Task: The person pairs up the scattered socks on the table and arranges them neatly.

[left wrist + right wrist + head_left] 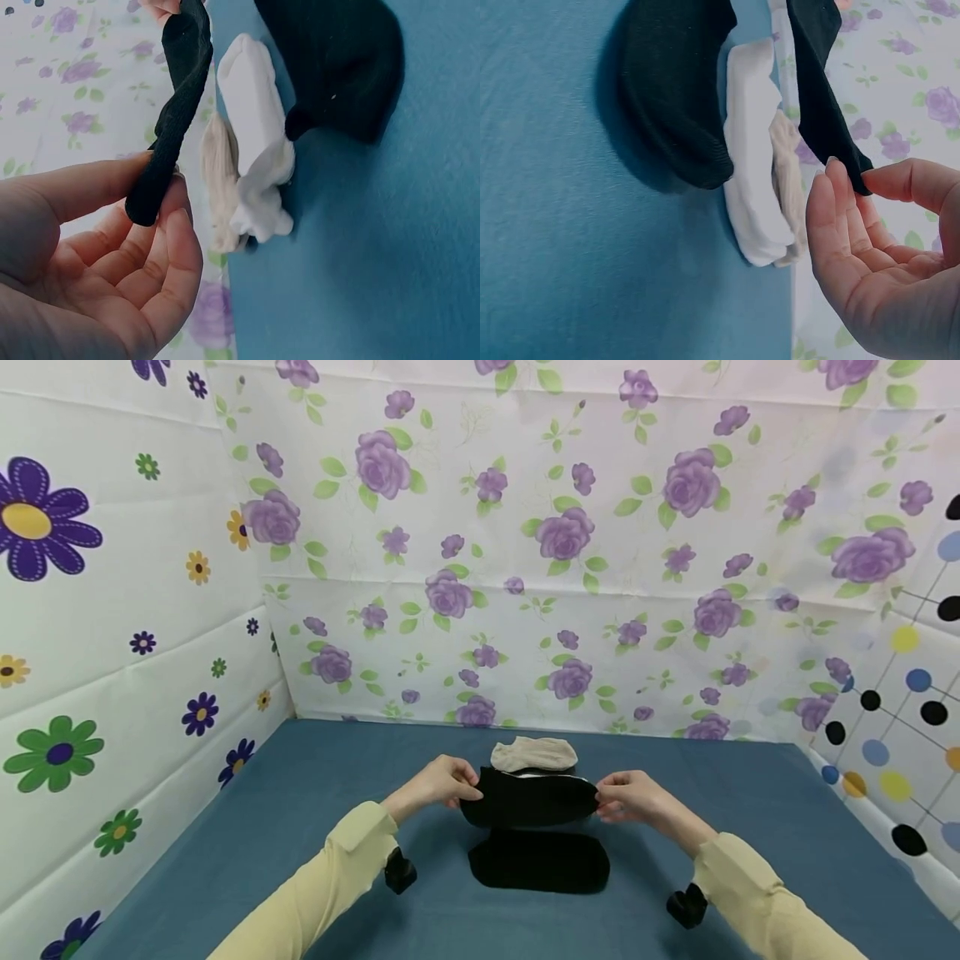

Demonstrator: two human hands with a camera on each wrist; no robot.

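Note:
A black sock [532,800] is stretched sideways above the table between both hands. My left hand [442,783] pinches one end between thumb and fingers, as the left wrist view shows with the held sock [180,112]. At the other end, my right hand [633,795] pinches the sock's tip; the right wrist view shows the hand [885,262] with its thumb against the fingertips. A second black sock [540,862] lies flat on the table, nearer to me. Behind the held sock lie a white sock [255,112] and a beige sock [534,754], side by side.
The blue tabletop [337,877] reaches back to a wall hung with a purple-rose sheet [480,552]. Flower-printed sheeting [135,585] stands at the left, dotted sheeting [900,710] at the right. A small black device hangs under each cuff.

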